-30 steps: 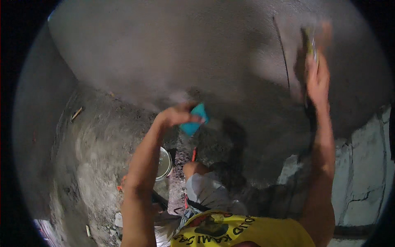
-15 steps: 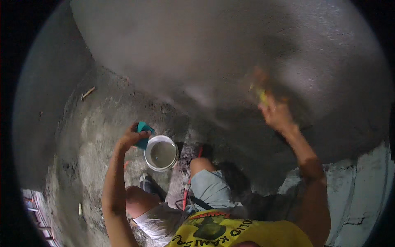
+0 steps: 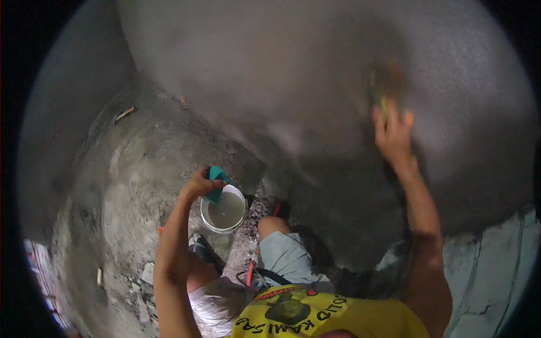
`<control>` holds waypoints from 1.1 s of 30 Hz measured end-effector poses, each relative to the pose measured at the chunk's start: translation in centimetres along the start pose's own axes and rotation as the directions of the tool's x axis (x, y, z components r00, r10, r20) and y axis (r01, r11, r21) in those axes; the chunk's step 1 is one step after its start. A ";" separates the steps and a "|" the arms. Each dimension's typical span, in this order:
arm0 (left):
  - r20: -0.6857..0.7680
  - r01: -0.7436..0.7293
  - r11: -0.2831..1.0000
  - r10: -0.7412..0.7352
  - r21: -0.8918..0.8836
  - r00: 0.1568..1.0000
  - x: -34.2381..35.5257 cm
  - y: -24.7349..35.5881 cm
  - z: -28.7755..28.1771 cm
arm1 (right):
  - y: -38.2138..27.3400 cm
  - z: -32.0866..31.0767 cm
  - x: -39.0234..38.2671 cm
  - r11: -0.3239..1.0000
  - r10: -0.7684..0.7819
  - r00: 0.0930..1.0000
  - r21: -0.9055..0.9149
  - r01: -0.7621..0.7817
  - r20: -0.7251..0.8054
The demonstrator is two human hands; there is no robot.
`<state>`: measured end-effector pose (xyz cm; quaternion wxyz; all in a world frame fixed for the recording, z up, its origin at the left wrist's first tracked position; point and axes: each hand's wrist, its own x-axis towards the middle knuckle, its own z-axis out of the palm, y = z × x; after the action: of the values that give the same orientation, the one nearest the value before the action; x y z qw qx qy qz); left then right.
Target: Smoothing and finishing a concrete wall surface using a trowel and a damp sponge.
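Note:
My left hand (image 3: 198, 185) is closed around a teal, thin-walled plastic piece (image 3: 215, 195); its exact kind is hard to make out. It hangs over the near-left rim of a white bucket (image 3: 224, 230) that holds greyish liquid. Out to the right, my right hand (image 3: 394, 138) grips a tool with yellow and orange parts (image 3: 390, 84), pressed to or close against the grey plastered wall (image 3: 253, 62). Motion smears this tool, so its shape and working face cannot be told.
A hammer-like tool with a wooden handle (image 3: 124, 114) lies on the rough ground at the left. Rubble (image 3: 141, 298) and a small pale stick (image 3: 100, 278) are lower left. Unplastered blocks (image 3: 484, 276) show lower right. My knee and shoe are close to the bucket.
My right hand with the blurred tool has moved up and slightly right along the wall. My left hand and the teal piece have shifted right, over the bucket's rim.

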<state>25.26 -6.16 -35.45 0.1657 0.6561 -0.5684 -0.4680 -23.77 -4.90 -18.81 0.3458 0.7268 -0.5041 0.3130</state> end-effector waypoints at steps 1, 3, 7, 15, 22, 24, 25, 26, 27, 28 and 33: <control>0.009 0.004 1.000 -0.004 0.015 1.000 0.1 -0.4 -0.1 | -2.5 -0.5 5.5 0.946 0.231 0.970 0.213 -0.242 0.077; 0.047 -0.015 0.984 0.007 0.177 0.999 1.7 -0.4 1.9 | -4.1 1.7 13.0 0.932 0.186 0.979 0.300 -0.202 0.082; 0.053 -0.013 0.969 0.000 0.247 0.999 4.7 -4.0 2.7 | -10.2 10.9 6.1 0.999 -0.033 0.944 0.025 0.027 0.328; -0.016 0.038 0.997 -0.036 0.074 0.999 2.2 -8.5 -3.2 | 4.8 -2.0 -17.4 0.996 0.076 0.929 -0.062 -0.057 0.361; 0.203 0.114 0.993 -0.119 0.036 0.972 3.9 0.5 2.9 | 4.4 3.2 -0.3 0.797 -0.215 0.959 -0.534 0.283 0.187; 0.207 0.100 0.995 -0.103 0.024 0.973 4.3 -0.3 2.0 | -2.8 6.1 -2.8 0.974 0.149 0.939 0.117 -0.193 0.311; 0.226 0.075 0.997 -0.079 0.028 0.971 4.5 -0.1 2.6 | -2.8 8.2 -7.4 0.974 0.079 0.896 0.156 -0.162 0.437; 0.241 0.023 0.999 -0.030 0.035 0.970 4.6 0.1 3.3 | -2.0 8.2 -11.9 0.969 0.094 0.929 0.180 -0.167 0.359; 0.246 -0.027 0.999 0.018 0.035 0.969 4.3 0.3 3.8 | -0.5 6.6 -15.6 0.964 0.098 0.958 0.212 -0.158 0.271; 0.242 -0.001 0.999 -0.012 0.054 0.970 3.4 0.6 3.5 | 0.3 3.9 -17.6 0.958 0.173 0.938 0.170 -0.232 0.301; 0.375 0.012 1.000 -0.006 -0.014 0.927 1.7 2.3 1.1 | 12.0 -14.4 -16.7 0.858 0.406 0.806 -0.126 -0.499 -0.430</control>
<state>22.83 -8.06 -35.03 0.0570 0.5560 -0.5826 -0.5901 -41.60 12.48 -21.88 0.4364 0.4620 -0.6178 0.4631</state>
